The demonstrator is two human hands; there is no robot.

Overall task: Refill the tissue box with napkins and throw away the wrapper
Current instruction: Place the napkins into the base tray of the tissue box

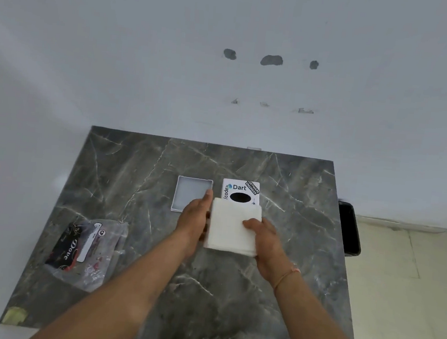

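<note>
A white stack of napkins (229, 228) sits at the middle of the grey marble table (140, 167), held from both sides. My left hand (194, 215) presses its left edge, and my right hand (263, 238) grips its right side with the thumb on top. Just behind the stack lies the white tissue box part (241, 188) with a black oval hole and stickers. To its left lies the other box part (191, 197), an empty white tray, open side up. The clear plastic wrapper (86, 251) with black print lies crumpled at the table's front left.
A black bin (349, 229) stands on the floor past the table's right edge. A white wall runs behind the table. A yellowish scrap of tape (14, 314) sticks to the front left corner of the table.
</note>
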